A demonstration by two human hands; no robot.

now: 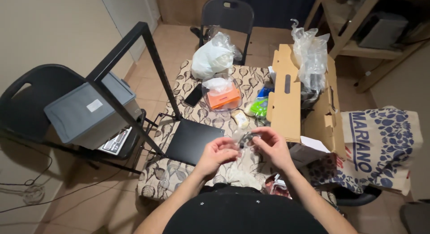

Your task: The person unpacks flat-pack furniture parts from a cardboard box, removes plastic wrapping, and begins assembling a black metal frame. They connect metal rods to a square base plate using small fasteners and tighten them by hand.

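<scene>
Nearest us, our left hand [216, 152] and right hand [272, 146] meet over the leaf-patterned cloth worktop [156, 173], both curled with fingertips pinched on a small crinkled clear plastic wrapper [244, 141] held between them; what lies inside it is too small to tell. Just beyond the left hand lies a flat black square panel [193, 140], set at the foot of a slanting black metal frame [134, 77]. Further ahead of the hands sits a clear plastic tub with an orange box inside [222, 96], a black phone [193, 95] beside it, and a white plastic bag [211, 60] behind. Beyond the right hand stands an open brown cardboard box [286, 99] stuffed with clear plastic film [310, 55].
</scene>
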